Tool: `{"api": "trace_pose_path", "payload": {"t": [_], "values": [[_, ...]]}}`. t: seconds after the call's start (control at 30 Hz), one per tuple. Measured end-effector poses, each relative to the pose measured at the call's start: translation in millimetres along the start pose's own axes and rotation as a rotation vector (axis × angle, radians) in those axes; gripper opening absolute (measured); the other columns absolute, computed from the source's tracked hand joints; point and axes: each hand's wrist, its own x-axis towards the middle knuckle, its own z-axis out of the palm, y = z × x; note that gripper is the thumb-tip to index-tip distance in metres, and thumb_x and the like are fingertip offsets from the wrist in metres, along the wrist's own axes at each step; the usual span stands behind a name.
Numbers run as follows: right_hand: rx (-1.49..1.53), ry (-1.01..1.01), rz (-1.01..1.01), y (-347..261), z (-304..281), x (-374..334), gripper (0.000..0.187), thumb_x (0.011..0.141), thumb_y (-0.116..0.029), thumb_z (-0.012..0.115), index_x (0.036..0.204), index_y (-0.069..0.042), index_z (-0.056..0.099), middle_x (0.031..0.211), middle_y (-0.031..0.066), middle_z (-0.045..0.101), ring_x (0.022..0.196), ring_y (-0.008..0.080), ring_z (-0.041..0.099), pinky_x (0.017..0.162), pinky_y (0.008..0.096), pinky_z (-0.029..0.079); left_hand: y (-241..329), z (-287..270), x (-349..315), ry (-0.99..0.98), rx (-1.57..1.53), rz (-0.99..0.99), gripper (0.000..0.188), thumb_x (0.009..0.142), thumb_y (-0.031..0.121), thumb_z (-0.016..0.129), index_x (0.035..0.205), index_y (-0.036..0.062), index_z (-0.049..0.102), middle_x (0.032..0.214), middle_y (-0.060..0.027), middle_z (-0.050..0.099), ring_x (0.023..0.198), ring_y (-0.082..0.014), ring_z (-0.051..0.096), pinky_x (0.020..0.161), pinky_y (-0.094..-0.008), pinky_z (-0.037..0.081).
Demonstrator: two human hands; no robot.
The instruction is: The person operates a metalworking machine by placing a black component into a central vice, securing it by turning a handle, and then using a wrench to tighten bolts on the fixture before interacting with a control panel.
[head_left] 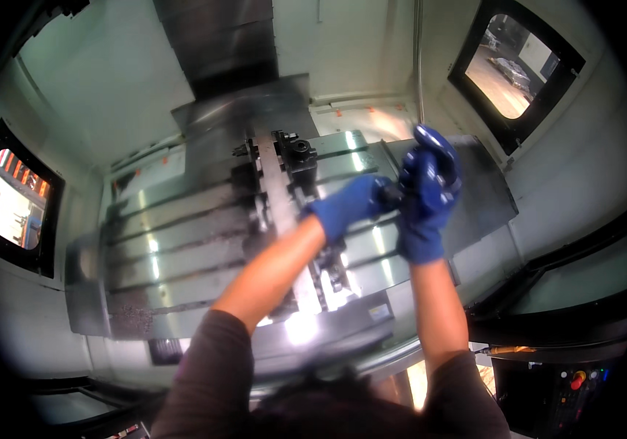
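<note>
Both my hands wear blue gloves and are raised over the right side of a slotted metal machine table [182,252]. My left hand [350,206] reaches right, its fingers closed around a dark, stubby piece [389,196]. Right beside it, my right hand [425,212] is closed too; glossy dark-blue surfaces show at its top, but blur hides what it grips. Left of my hands, a long pale metal bar [278,194] runs from far to near across the table. A black clamp block [300,154] stands against its far right side.
Pale enclosure walls surround the table, with a window on the left [12,197] and another at the far right [507,66]. More dark clamping parts [332,271] line the bar's near end. A control panel with a red knob [578,380] is at the lower right.
</note>
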Motion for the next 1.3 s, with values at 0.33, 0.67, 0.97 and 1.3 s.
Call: {"api": "trace_pose_path", "payload": {"t": [0.33,0.67,0.97,1.3], "values": [[-0.018,-0.208,0.102,72,78,12,0.026,0.09,0.002,0.051,0.111,-0.003,0.064,0.081,0.002,0.063,0.071,0.0061,0.055,0.064,0.0211,0.045,-62,-98,-22,-0.212,0.18,-0.297,0.03,0.091,0.005,0.055,0.121,0.002,0.055,0.118,-0.013,0.06,0.104,-0.0173,0.058,0.093,-0.0309,0.046],[-0.052,-0.347,0.242,53,64,-50,0.037,0.085,-0.006,0.062,0.121,-0.003,0.054,0.103,0.0055,0.063,0.092,0.0141,0.061,0.078,0.0275,0.05,-95,-71,-68,0.187,-0.786,-0.352,0.017,0.09,0.016,0.054,0.096,0.0046,0.064,0.096,-0.0098,0.064,0.095,-0.0196,0.059,0.086,-0.0325,0.048],[-0.115,-0.16,0.209,30,101,-53,0.021,0.091,-0.008,0.057,0.109,0.0,0.065,0.096,0.0062,0.064,0.08,0.013,0.06,0.074,0.0275,0.049,36,-23,-75,0.76,-1.327,-0.38,0.04,0.099,0.032,0.038,0.124,0.0041,0.051,0.127,-0.0133,0.052,0.114,-0.0215,0.053,0.1,-0.0326,0.045],[-0.677,-0.343,0.412,213,161,128,0.028,0.086,-0.029,0.063,0.094,-0.003,0.069,0.084,0.0214,0.069,0.077,0.0353,0.068,0.066,0.0393,0.051,-27,-114,15,0.912,-1.102,-0.312,0.027,0.099,0.016,0.042,0.115,-0.0024,0.055,0.108,-0.0146,0.063,0.097,-0.0213,0.059,0.083,-0.0295,0.048]]}}
